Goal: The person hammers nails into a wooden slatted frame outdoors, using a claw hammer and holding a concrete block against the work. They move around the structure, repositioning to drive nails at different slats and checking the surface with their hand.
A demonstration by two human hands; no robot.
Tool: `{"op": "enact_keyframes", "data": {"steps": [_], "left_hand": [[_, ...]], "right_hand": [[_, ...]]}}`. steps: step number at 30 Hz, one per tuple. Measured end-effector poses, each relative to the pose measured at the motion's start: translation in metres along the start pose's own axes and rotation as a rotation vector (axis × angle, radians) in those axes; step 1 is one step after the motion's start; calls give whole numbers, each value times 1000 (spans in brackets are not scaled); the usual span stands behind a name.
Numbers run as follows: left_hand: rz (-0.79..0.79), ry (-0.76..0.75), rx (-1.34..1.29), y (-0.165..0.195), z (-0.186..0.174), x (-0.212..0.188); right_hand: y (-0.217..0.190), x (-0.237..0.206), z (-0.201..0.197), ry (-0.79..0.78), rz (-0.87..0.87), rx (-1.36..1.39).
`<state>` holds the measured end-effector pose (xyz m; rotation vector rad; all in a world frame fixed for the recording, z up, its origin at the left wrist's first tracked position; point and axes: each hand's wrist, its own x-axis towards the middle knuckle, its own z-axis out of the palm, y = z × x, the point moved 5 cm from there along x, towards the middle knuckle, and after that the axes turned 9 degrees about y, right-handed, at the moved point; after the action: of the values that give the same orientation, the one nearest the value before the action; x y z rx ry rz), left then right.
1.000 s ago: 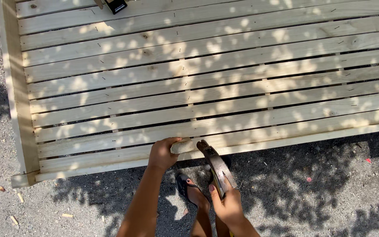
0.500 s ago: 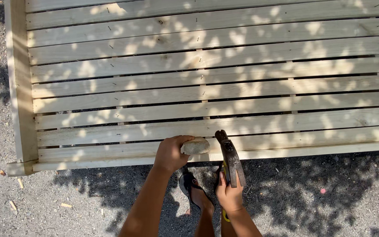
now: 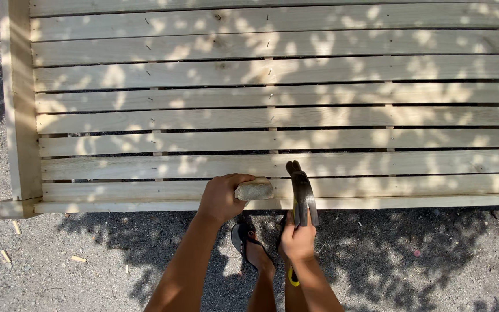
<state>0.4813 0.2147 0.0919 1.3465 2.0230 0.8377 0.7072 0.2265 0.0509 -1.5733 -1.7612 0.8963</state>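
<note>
My left hand [image 3: 222, 197] grips a pale stone-like block [image 3: 254, 189] and presses it against the front slat of a large slatted wooden panel [image 3: 145, 167]. My right hand [image 3: 297, 241] holds a claw hammer [image 3: 302, 193] by its yellow-ended handle. The dark hammer head rests on the lowest slats just right of the block. My foot in a black sandal [image 3: 248, 245] stands on the ground between my arms.
The panel of light planks lies flat on gravel [image 3: 88, 271], with a thick side rail [image 3: 17, 104] at the left. Small nails stick up from several slats. Wood chips [image 3: 78, 259] lie scattered on the ground at the lower left.
My left hand has closed on the block and set it on the front slat. The hammer has moved right and up with the view; its head now lies on the slats.
</note>
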Motion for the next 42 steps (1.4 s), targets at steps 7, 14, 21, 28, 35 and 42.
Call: {"op": "enact_keyframes", "data": {"steps": [7,14,21,28,35,42], "left_hand": [[-22,-19,-6,-7,-2,-2],[-13,-5,-24,-4,-6,-1],[-18,2,-39,-5,-9,-3],[-85,-5,-65,-8,-13,-3],[-155,-46,-58,-17,-7,-6],[-30,106,-269,-15,-18,-39]], "right_hand": [[2,66,-16,68,303,128],[-14,33,-4,-49,-64,-160],[12,43,-8,-52,343,-151],[0,35,16,-296,280,-401],[23,20,3,-256,433,-309],[53,-33,-42,-138,393,-262]]}}
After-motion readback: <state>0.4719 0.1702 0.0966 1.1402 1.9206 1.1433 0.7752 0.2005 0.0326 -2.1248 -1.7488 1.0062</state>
